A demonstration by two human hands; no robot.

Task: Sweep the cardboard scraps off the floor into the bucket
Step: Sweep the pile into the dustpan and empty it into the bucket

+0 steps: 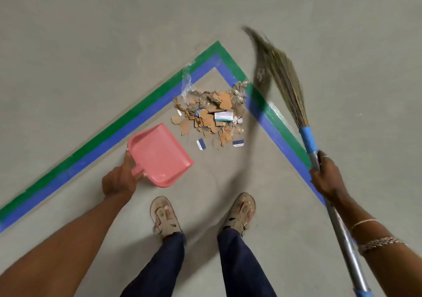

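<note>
A pile of brown cardboard scraps (pixel 210 114) with paper labels and clear plastic lies on the grey floor inside a taped corner. My left hand (pixel 120 180) grips the handle of a pink dustpan (pixel 159 155), held low just left of and nearer than the pile. My right hand (pixel 326 178) grips the metal handle of a grass broom (pixel 283 77). The broom's bristles are blurred and raised to the right of the pile, over the tape. No bucket is in view.
Green and blue tape lines (pixel 127 125) form a corner around the pile. My two sandalled feet (pixel 165 216) stand just behind the dustpan and pile. Bare concrete floor (pixel 91 34) lies all around.
</note>
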